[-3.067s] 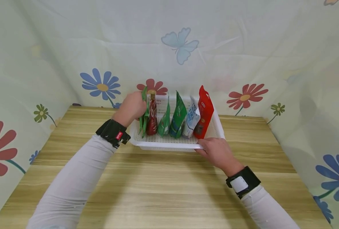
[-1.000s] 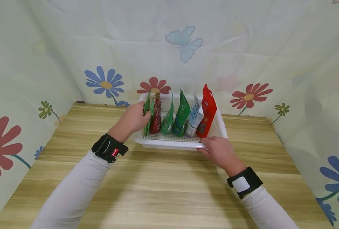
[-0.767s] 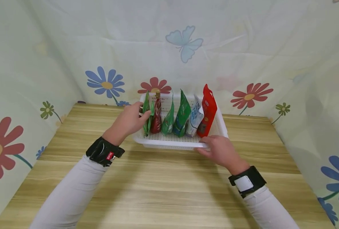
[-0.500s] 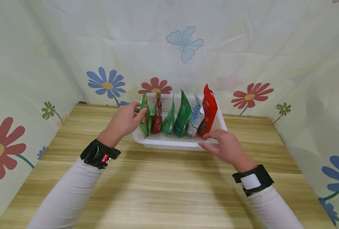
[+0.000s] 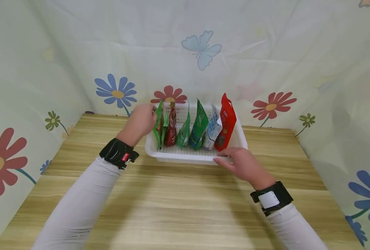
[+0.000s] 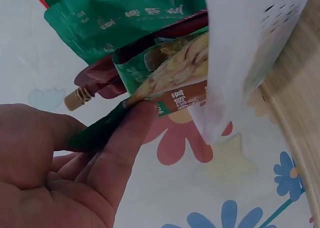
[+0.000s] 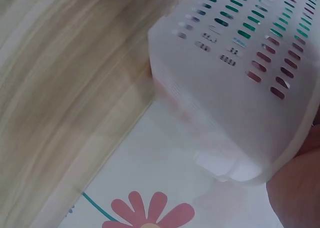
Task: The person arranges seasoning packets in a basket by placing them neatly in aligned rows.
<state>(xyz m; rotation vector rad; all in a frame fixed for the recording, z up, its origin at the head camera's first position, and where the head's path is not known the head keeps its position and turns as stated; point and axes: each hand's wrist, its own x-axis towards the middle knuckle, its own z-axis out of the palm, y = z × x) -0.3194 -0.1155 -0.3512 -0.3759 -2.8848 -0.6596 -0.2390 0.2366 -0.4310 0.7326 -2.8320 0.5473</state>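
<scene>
Left wrist view, fingers [image 6: 125, 138] pinching green pouch [image 6: 165, 83], basket [image 6: 245, 48] beside

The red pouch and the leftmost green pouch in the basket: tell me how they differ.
The red pouch is plain red and the tallest in the row; the leftmost green pouch is green with a food picture and shorter. The red pouch stands at the right end, untouched; the left hand pinches the green pouch at the left end. Both stand upright in the white basket, whose front rim the right hand holds.
</scene>
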